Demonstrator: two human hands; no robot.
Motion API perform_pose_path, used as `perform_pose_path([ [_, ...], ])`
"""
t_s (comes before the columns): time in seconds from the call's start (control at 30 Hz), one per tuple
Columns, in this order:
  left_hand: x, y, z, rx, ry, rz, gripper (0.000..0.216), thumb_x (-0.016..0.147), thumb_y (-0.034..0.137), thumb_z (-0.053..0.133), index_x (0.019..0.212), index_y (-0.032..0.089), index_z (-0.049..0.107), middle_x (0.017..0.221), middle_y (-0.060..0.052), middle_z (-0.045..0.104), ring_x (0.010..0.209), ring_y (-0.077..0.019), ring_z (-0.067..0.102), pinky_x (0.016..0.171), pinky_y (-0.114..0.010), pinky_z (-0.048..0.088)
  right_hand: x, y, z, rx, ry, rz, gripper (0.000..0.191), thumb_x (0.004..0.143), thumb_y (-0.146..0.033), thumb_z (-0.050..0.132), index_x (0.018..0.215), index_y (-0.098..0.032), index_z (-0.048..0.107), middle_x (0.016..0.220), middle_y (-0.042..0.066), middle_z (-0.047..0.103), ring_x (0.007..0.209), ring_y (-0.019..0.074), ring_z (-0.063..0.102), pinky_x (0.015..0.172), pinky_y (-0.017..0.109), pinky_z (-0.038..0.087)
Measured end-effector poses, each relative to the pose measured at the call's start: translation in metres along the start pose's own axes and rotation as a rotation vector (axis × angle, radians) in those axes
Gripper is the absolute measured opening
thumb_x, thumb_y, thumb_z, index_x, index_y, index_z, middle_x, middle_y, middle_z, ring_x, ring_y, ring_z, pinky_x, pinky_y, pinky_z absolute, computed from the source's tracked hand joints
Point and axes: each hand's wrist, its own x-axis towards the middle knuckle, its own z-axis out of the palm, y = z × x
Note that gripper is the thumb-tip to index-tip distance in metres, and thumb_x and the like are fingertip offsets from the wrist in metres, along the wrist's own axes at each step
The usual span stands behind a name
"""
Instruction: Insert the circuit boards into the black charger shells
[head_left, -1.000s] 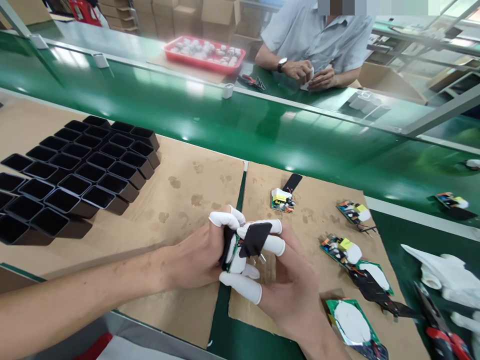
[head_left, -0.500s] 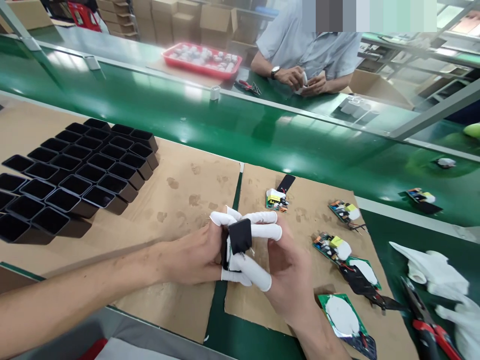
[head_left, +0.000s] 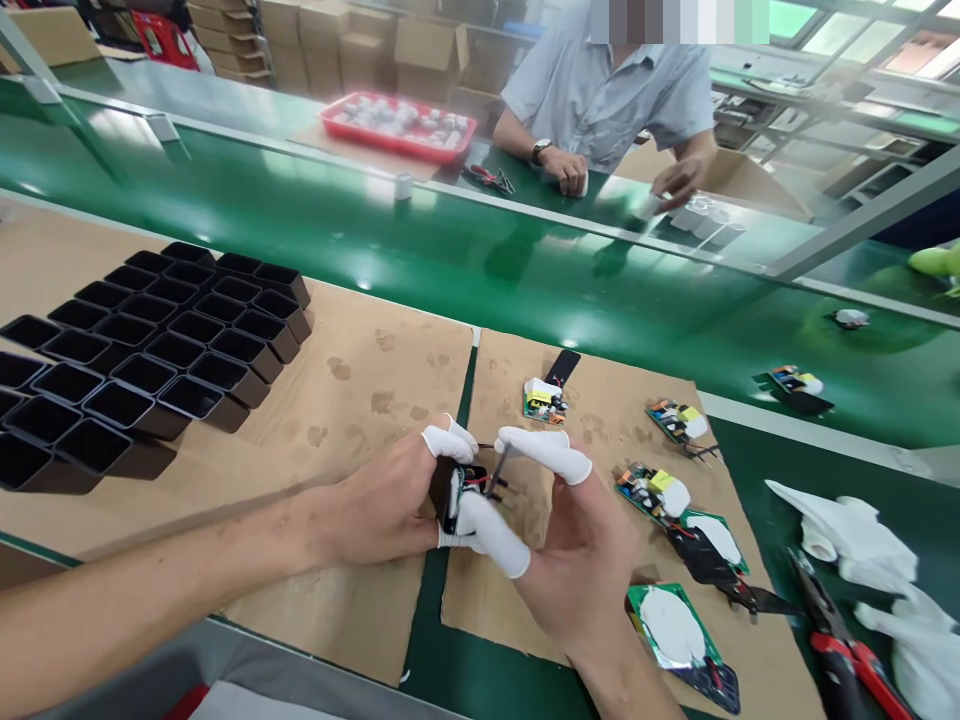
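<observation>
My left hand [head_left: 375,500], white covers on its fingertips, is closed around a small black case [head_left: 441,488]. Through the case's opening, part of a circuit board with white filler and red wires [head_left: 474,480] shows. My right hand [head_left: 581,540], also with white finger covers, pinches a thin black cover [head_left: 497,470] between thumb and fingers. That cover stands nearly edge-on beside the opening, with short pins sticking out to the right. The right thumb lies against the opening's edge. The inside of the case is mostly hidden.
Rows of open black cases [head_left: 176,350] stand on cardboard at left. Circuit boards [head_left: 651,490] with black covers lie at right, beside red-handled pliers [head_left: 840,630] and white cloth [head_left: 862,545]. Across the green belt [head_left: 360,235], a co-worker [head_left: 607,100] sits near a red tray [head_left: 397,150].
The black cover has swung from facing me to nearly edge-on, away from the case, exposing wires. My right fingers have lifted off the left ones. The co-worker's hands have moved apart.
</observation>
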Motion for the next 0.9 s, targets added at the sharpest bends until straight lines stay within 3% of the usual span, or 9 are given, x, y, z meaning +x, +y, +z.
perform_pose_path([
  [0.1, 0.0013, 0.0011, -0.0003, -0.03, 0.084, 0.003, 0.059, 0.096, 0.039, 0.091, 0.137, 0.026, 0.05, 0.124, -0.008, 0.068, 0.112, -0.0286, 0.072, 0.096, -0.044, 0.062, -0.0024, 0.0041, 0.0009, -0.003, 0.044, 0.034, 0.053, 0.097, -0.016, 0.088, 0.144, -0.038, 0.077, 0.127, 0.005, 0.08, 0.118, 0.0273, 0.076, 0.108, 0.045, 0.062],
  [0.33, -0.0028, 0.0001, 0.0011, -0.124, 0.128, -0.045, 0.064, 0.09, 0.029, 0.099, 0.139, 0.026, 0.058, 0.137, -0.01, 0.078, 0.123, -0.0265, 0.079, 0.105, -0.04, 0.064, 0.0025, 0.0002, -0.0003, 0.138, -0.06, 0.085, 0.051, 0.099, -0.014, 0.087, 0.142, -0.039, 0.076, 0.13, 0.003, 0.078, 0.121, 0.0222, 0.072, 0.108, 0.035, 0.062],
  [0.63, -0.0036, 0.001, 0.0041, -0.22, 0.1, -0.209, 0.068, 0.082, 0.036, 0.105, 0.134, 0.026, 0.061, 0.135, -0.01, 0.079, 0.121, -0.0289, 0.08, 0.106, -0.046, 0.065, 0.003, 0.0005, -0.0027, 0.113, -0.113, 0.097, 0.04, 0.102, -0.019, 0.084, 0.137, -0.034, 0.073, 0.128, 0.008, 0.074, 0.122, 0.0268, 0.071, 0.108, 0.043, 0.064],
  [0.9, -0.0039, -0.0005, 0.0056, -0.224, 0.111, -0.193, 0.07, 0.082, 0.034, 0.104, 0.137, 0.026, 0.061, 0.133, -0.011, 0.077, 0.122, -0.0299, 0.079, 0.105, -0.045, 0.064, 0.0014, -0.0011, -0.0017, 0.078, -0.125, 0.105, 0.039, 0.103, -0.024, 0.083, 0.139, -0.034, 0.071, 0.13, 0.008, 0.079, 0.119, 0.0262, 0.077, 0.105, 0.041, 0.066],
])
